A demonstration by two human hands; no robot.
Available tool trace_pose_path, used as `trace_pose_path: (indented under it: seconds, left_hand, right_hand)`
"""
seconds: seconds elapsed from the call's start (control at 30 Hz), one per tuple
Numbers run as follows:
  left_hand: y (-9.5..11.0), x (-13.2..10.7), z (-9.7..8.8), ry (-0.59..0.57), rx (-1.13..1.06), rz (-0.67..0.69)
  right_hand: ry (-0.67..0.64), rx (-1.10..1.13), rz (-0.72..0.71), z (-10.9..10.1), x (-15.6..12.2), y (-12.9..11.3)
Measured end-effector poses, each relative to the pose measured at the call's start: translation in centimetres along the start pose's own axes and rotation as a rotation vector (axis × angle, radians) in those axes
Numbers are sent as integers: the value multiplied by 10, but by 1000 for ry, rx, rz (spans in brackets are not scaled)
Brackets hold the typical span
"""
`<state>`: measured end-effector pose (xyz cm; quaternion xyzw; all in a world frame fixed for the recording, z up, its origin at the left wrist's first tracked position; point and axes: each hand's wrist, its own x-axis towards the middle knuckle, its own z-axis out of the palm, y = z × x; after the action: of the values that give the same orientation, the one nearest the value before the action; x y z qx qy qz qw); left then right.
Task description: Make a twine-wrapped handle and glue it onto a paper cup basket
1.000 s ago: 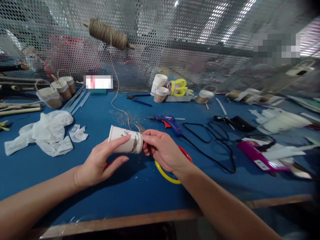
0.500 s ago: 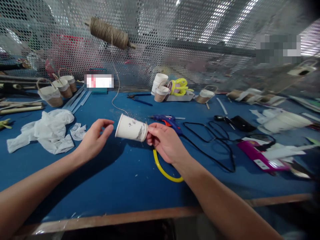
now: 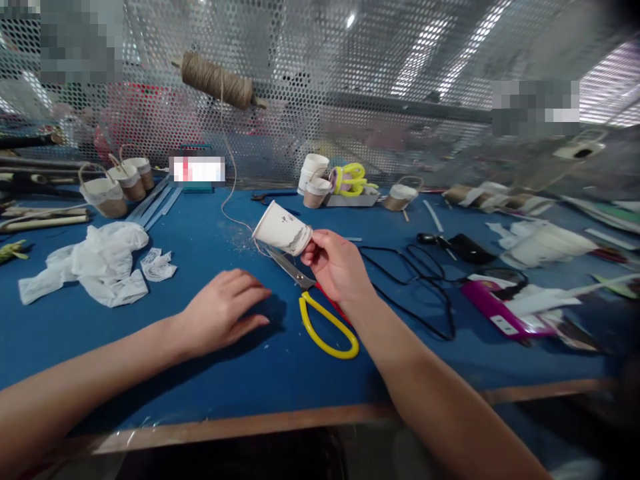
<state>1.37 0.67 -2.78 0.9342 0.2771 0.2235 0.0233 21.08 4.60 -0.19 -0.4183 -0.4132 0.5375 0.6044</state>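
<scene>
Between the thumb and fingers of my right hand (image 3: 337, 263) is the base end of a white paper cup (image 3: 284, 229) with a grey printed pattern. The cup lies tilted in the air, its mouth toward the upper left. Below it a pair of scissors (image 3: 329, 328) with yellow and red handles rests on the table; my right hand covers part of them. My left hand (image 3: 230, 308) holds nothing, its fingers apart, just left of the scissors. A loose twine end (image 3: 245, 223) runs down behind the cup's mouth.
A twine spool (image 3: 216, 80) hangs above the blue table (image 3: 200, 393). White lace (image 3: 100, 263) lies at left, with small handled cups (image 3: 104, 195) behind. To the right are a black cable (image 3: 425, 310) and a purple power strip (image 3: 500, 310). White cups (image 3: 313, 172) stand at the back.
My right hand has raised the cup up and to the right, tilting it more. My left hand has moved right and down, away from the cup's mouth. More of the scissors now shows.
</scene>
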Motion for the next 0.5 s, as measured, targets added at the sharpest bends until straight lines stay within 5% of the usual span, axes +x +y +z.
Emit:
trace_pose_path:
  seconds: [0.17,0.5]
  left_hand:
    - [34,26,18,-167,55,306]
    - [49,87,63,-165,136,314]
  right_hand:
    - [35,43,-57,-3,3,-6]
    - [-3,36,-118,5,-2,-29]
